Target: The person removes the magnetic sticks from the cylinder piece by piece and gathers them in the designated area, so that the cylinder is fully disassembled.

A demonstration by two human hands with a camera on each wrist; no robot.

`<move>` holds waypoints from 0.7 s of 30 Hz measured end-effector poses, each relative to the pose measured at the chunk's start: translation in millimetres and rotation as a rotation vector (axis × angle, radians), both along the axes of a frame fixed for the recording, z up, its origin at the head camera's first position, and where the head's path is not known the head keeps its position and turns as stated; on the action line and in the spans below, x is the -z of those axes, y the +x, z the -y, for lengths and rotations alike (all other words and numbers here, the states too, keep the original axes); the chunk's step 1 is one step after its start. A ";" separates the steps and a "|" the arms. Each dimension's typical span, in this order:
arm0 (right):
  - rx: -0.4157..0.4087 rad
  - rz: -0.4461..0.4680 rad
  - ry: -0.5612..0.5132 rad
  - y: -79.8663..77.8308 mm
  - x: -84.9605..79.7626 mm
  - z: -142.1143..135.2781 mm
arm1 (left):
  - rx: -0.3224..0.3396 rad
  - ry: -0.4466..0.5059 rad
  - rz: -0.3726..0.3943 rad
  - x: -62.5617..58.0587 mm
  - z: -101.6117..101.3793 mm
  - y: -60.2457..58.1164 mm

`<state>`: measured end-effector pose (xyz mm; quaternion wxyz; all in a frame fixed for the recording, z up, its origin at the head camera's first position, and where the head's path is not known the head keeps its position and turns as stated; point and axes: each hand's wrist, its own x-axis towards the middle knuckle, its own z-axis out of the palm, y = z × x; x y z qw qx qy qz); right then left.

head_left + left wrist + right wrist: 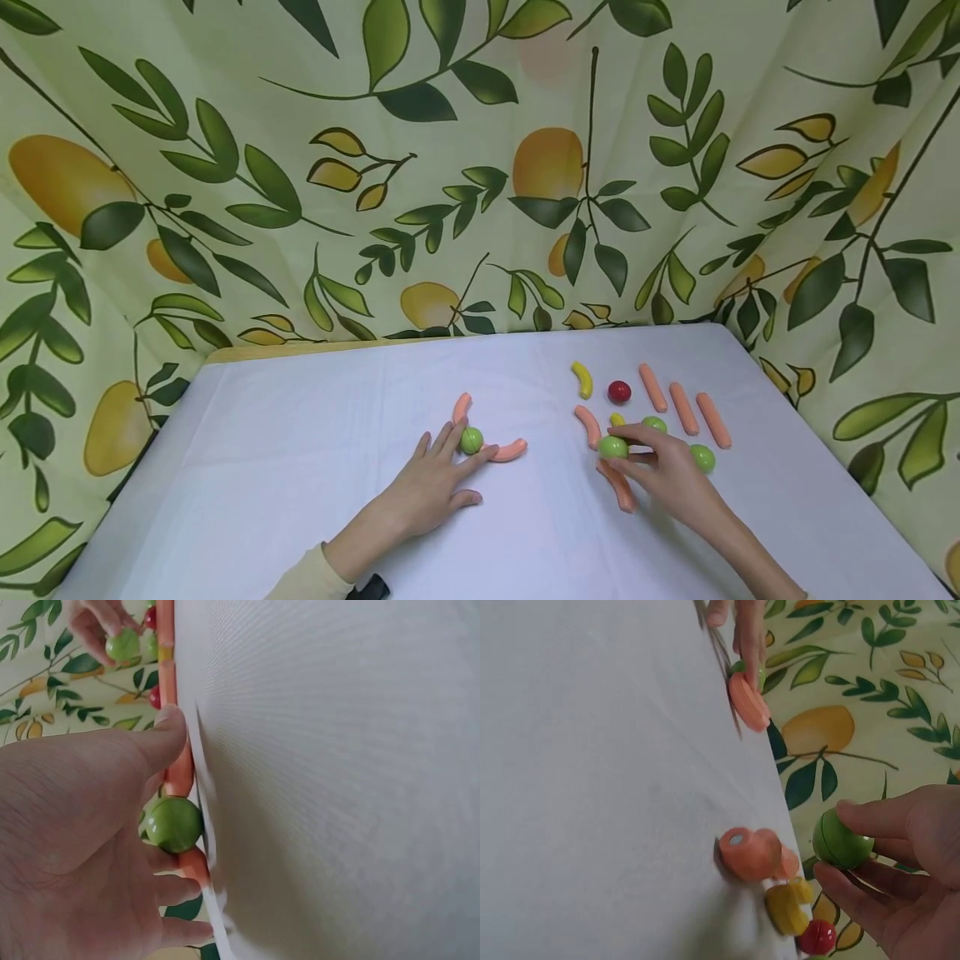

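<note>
My right hand (667,467) pinches a glossy green ball (613,447) between thumb and fingers; the right wrist view shows a seam line around this ball (840,838). Under and beside that hand lie two curved orange-pink sausage-shaped pieces (617,487). At the left, my left hand (429,492) rests over the white cloth with its fingers spread. Its fingertips are right at another green ball (471,440), which sits between two curved orange-pink pieces (510,451). In the left wrist view this second ball (175,824) shows beyond the thumb, between the two pieces.
Beyond my right hand lie a yellow curved piece (582,380), a red ball (619,392), a small yellow piece (617,419) and three straight orange-pink sticks (683,408). More green balls (702,457) lie beside it. A leaf-and-fruit curtain (480,167) hangs behind the table (300,425).
</note>
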<state>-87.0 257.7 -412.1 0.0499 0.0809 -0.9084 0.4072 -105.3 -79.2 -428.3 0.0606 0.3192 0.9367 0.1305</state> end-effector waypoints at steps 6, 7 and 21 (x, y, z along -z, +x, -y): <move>0.042 0.034 -0.004 9.9 4.6 -15.8 | 0.018 0.010 -0.021 -1.1 0.4 0.2; 0.050 0.039 -0.006 11.1 5.4 -17.7 | 0.019 0.017 -0.021 -1.6 0.4 -0.1; 0.198 0.222 0.023 25.2 19.2 -31.5 | 0.014 0.027 -0.015 -0.3 -1.0 -0.1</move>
